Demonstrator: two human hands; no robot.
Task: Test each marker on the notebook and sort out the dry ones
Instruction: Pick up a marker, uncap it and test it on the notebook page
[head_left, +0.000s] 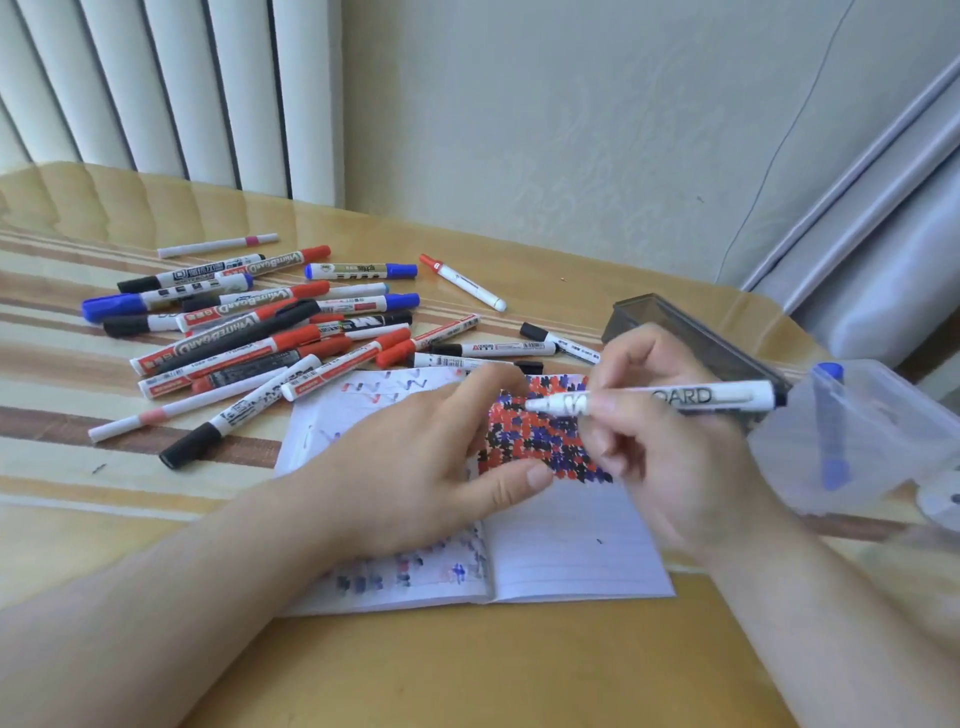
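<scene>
An open lined notebook (566, 540) lies on the table, with a dense patch of red, blue and black marks (535, 441) on its right page. My right hand (675, 457) grips a white whiteboard marker (675, 399) held level, its uncapped pale tip pointing left just above the patch. My left hand (431, 462) rests over the notebook's left page, fingers loosely curled near the tip and thumb stretched out; nothing shows in it. A pile of several capped red, blue and black markers (249, 332) lies to the left, behind the notebook.
A dark rectangular box (670, 325) stands behind my right hand. At the right edge is a clear plastic container (883, 441) holding a blue marker (831, 426). A red-capped marker (462, 283) lies apart at the back. The wall rises close behind the table.
</scene>
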